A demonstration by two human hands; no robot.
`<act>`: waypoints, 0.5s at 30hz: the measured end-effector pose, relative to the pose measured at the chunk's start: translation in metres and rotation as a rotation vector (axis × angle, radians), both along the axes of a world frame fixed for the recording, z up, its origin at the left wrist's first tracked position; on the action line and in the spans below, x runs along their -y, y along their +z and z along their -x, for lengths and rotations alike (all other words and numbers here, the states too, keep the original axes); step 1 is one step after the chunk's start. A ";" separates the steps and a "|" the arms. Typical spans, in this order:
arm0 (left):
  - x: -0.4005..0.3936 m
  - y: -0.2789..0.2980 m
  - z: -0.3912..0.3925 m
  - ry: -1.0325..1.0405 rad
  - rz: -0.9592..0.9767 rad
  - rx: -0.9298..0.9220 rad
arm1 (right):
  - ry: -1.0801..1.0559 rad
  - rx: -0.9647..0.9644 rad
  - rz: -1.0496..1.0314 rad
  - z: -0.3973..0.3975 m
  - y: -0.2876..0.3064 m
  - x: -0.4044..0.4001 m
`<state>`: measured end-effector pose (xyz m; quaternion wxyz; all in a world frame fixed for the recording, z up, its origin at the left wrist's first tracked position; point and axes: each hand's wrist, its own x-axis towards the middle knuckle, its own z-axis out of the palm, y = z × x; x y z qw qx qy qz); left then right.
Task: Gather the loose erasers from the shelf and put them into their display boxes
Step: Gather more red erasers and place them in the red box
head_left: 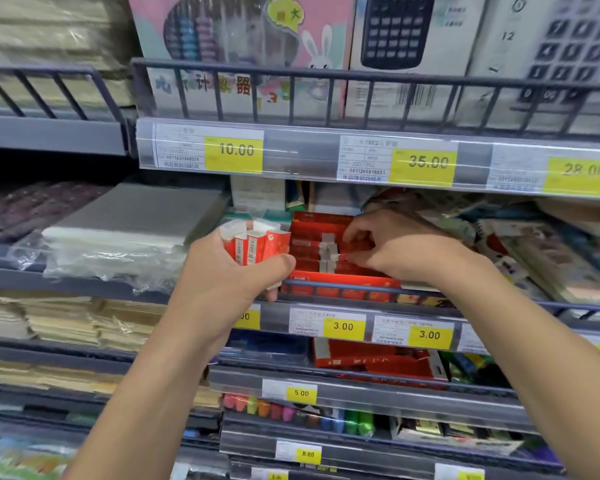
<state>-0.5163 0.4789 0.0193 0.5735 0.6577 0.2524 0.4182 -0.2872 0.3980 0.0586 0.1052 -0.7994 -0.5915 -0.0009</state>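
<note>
My left hand [227, 275] grips a bunch of several red-and-white wrapped erasers [257, 242], held upright just left of the red display box [340, 284]. That box sits on the middle shelf behind a dark rail and holds rows of the same erasers [326, 249]. My right hand [392, 247] reaches into the box from the right, its fingertips pinched on one eraser lying in a row near the box's middle.
A shelf edge with yellow price tags [343, 326] runs just below the box. Plastic-wrapped paper stacks [118, 244] lie to the left, notebooks [548, 258] to the right. Calculator boxes [395, 46] stand on the shelf above. Another red box [378, 362] and markers [291, 410] sit lower down.
</note>
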 end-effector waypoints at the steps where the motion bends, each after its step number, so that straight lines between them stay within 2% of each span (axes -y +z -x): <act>1: 0.000 0.000 0.000 -0.006 0.004 0.003 | -0.008 -0.021 0.007 0.000 0.000 -0.001; 4: 0.000 0.001 -0.001 -0.025 0.029 0.006 | -0.016 -0.093 0.035 -0.001 0.002 -0.003; 6: 0.001 0.002 -0.002 -0.067 0.053 0.010 | -0.014 -0.072 0.056 0.000 0.005 -0.003; 8: 0.003 0.003 -0.003 -0.119 0.102 0.039 | 0.019 -0.092 -0.033 0.004 0.008 0.002; 9: 0.005 0.005 -0.004 -0.138 0.132 0.058 | 0.072 -0.164 -0.126 0.008 0.008 0.005; 11: 0.008 0.006 -0.005 -0.170 0.181 0.090 | 0.253 -0.428 -0.298 0.022 0.008 0.015; 13: 0.010 0.007 -0.007 -0.214 0.209 0.108 | 0.462 -0.672 -0.391 0.038 0.006 0.023; 15: 0.011 0.008 -0.008 -0.232 0.243 0.131 | 0.585 -0.757 -0.433 0.052 0.002 0.025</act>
